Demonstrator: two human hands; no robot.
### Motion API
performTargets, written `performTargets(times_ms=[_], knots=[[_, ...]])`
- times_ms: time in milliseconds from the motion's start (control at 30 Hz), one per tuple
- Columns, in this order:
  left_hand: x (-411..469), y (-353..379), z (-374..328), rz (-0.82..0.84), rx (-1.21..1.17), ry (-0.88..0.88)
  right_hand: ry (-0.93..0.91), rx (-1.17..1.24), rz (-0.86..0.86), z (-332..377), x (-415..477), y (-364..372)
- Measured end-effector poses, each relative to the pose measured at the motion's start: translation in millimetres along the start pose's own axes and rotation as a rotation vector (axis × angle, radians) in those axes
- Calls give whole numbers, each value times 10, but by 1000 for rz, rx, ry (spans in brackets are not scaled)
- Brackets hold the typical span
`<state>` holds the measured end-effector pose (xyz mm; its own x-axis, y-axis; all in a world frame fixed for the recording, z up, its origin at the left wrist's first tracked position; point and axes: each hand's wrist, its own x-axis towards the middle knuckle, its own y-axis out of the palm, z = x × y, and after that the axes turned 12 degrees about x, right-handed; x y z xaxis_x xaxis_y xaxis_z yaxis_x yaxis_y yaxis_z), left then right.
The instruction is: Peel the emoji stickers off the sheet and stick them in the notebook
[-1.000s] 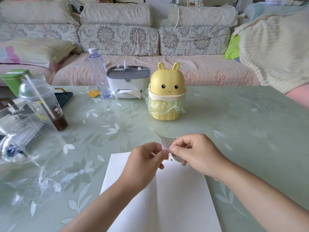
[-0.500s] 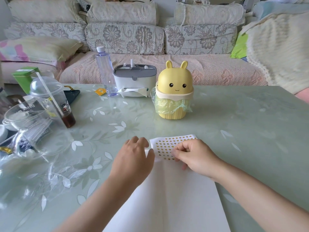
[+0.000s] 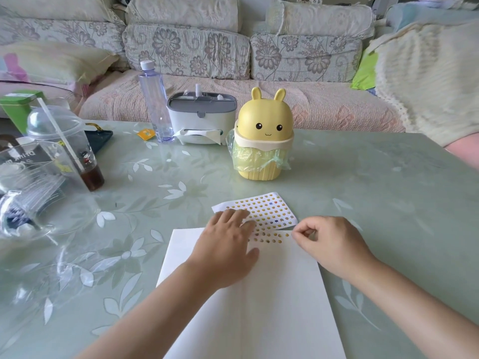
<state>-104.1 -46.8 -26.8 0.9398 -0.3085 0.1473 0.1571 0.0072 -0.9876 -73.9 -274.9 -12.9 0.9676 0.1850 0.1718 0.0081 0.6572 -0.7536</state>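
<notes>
Where the open white notebook (image 3: 272,307) ends at its far edge on the green table (image 3: 375,182), one emoji sticker sheet (image 3: 269,207) lies flat, overlapping the page. Left hand (image 3: 228,246): palm down, fingers straight, pressing the sheet's left part. Right hand (image 3: 330,242): fingers curled, thumb and forefinger drawn together at the sheet's near right corner; whether anything is pinched between them cannot be told. Yellow rabbit bin (image 3: 264,133): upright beyond the sheet.

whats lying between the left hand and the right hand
In the head view, the near rows of the sticker sheet lie between the left hand and the right hand, overlapping the top edge of the notebook.
</notes>
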Motion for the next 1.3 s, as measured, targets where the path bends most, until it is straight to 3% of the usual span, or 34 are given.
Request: performTargets(times_ms=[133, 267, 500, 800, 1300], knots=[[19, 35, -95, 34, -87, 86, -294, -101, -70, -140, -44, 77], [11, 77, -110, 57, -97, 78, -436, -122, -104, -218, -33, 158], [17, 86, -110, 68, -95, 83, -455, -95, -114, -236, 2, 227], [2, 61, -108, 94, -77, 84, -253, -136, 191, -137, -11, 83], [-29, 140, -138, 52, -78, 80, -438, -343, 83, -275, -238, 113]])
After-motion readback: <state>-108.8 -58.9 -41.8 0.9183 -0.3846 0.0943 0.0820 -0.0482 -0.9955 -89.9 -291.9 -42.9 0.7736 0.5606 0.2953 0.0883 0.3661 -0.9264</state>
